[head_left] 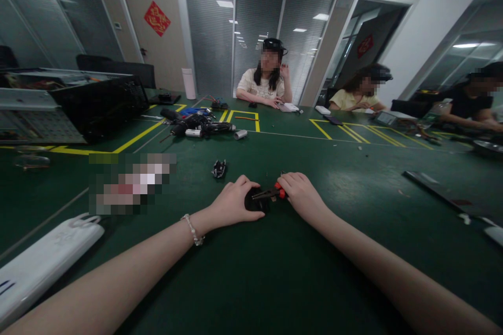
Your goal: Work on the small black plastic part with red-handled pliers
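My left hand (237, 200) grips a small dark part (254, 202) on the green table, thumb and fingers around its left side. What kind of part it is, I cannot make out. Red-handled needle-nose pliers (271, 193) are in my right hand (295, 188), fingers closed on the handles. Their jaws point left and lie over the dark part; whether they pinch it is too small to tell. Just beyond my left hand lies a small black and silver piece (219, 168).
A cluster of tools and cables (196, 123) lies ahead, left of centre. An open computer case (70, 104) stands at far left, a white power strip (47, 267) nearer. A dark flat bar (436, 188) lies right. Several people sit across the table (353, 282).
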Motion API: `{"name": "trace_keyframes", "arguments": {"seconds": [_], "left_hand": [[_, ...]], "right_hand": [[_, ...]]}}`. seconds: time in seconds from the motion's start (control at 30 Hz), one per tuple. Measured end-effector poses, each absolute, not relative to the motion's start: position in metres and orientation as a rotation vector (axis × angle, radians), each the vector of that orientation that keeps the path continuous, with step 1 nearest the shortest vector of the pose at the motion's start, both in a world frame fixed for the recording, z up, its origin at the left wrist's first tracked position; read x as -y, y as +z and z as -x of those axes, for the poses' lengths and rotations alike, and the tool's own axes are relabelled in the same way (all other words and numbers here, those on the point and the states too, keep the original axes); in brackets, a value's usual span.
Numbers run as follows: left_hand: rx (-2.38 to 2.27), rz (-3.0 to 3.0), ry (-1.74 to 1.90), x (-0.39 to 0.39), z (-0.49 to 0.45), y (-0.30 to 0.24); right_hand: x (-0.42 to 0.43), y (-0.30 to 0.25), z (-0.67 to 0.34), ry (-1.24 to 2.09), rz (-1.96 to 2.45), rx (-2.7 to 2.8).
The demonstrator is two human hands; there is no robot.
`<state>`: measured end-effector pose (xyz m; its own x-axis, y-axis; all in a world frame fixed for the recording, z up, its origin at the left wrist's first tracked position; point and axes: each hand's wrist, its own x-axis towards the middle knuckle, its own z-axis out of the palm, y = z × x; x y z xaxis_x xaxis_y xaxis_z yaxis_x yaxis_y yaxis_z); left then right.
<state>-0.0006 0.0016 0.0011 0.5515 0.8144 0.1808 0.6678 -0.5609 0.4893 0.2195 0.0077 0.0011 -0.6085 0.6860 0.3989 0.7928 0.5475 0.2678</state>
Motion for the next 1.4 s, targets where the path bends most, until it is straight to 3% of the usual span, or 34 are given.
{"name": "trace_keyframes", "arguments": {"seconds": [1.4], "left_hand": [[-1.213, -2.447, 0.564, -0.0003, 0.0, 0.0028]], "right_hand": [[-0.0067, 0.0003, -0.2209, -0.658, 1.268, 2.564]]}}
